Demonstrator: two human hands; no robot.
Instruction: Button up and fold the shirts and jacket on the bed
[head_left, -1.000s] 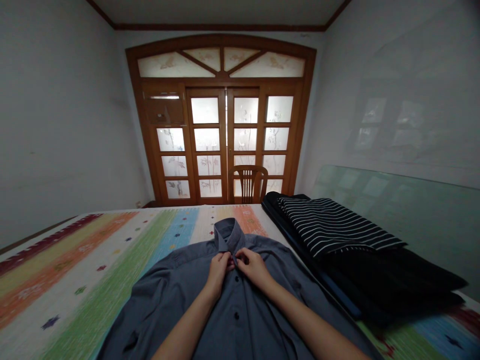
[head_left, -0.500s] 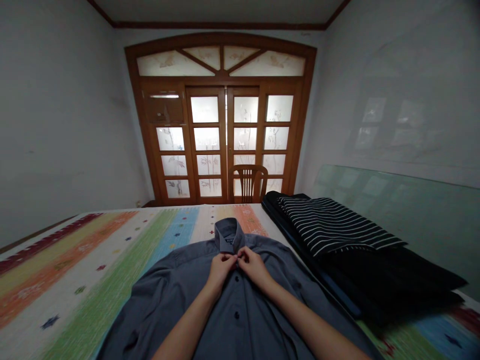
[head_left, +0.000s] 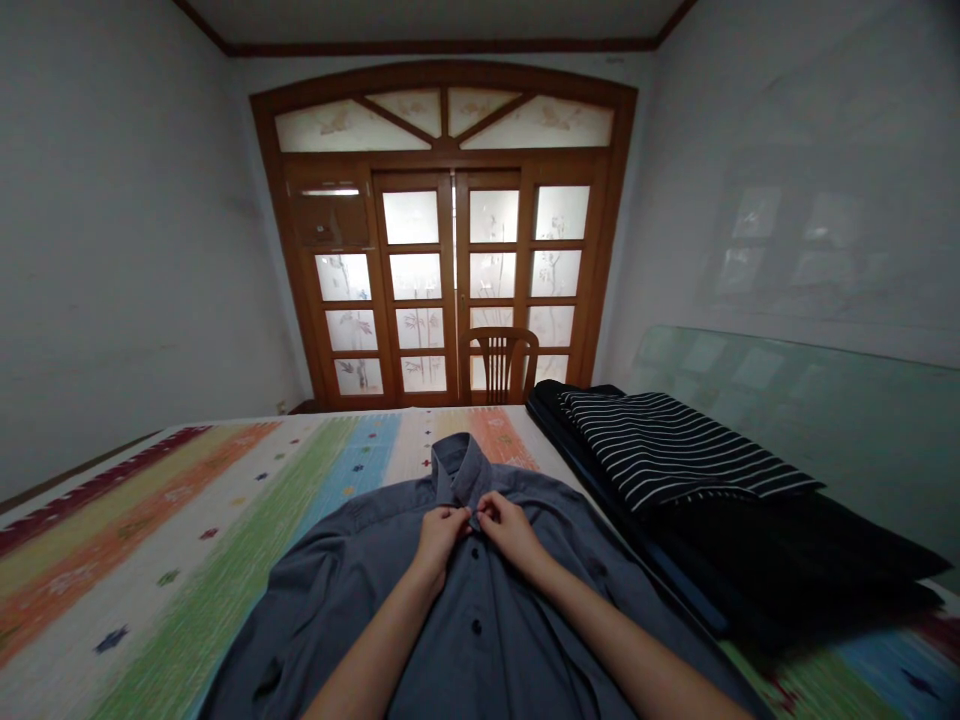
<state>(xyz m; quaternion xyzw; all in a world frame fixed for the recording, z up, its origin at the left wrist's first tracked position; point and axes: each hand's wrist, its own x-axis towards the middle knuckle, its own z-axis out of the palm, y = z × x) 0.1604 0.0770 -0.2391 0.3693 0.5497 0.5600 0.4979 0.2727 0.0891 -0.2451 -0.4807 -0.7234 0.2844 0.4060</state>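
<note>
A grey button-up shirt lies front side up before me, its collar standing at the far end. My left hand pinches the front edge of the shirt just below the collar. Close beside it, my right hand is also closed on the cloth, fingertips nearly meeting the left ones. The button between my fingers, if there is one, is hidden. Further down the front, dark buttons show along the placket. Both forearms rest over the shirt's body.
A colourful striped cloth covers the surface under the shirt. On the right lies a stack of dark folded clothes, topped by a black-and-white striped garment. A wooden chair stands at the far edge, before wooden glazed doors.
The collar's opening has narrowed, and its inner label no longer shows. Both hands stay pinched at nearly the same spot, with only slight finger movement.
</note>
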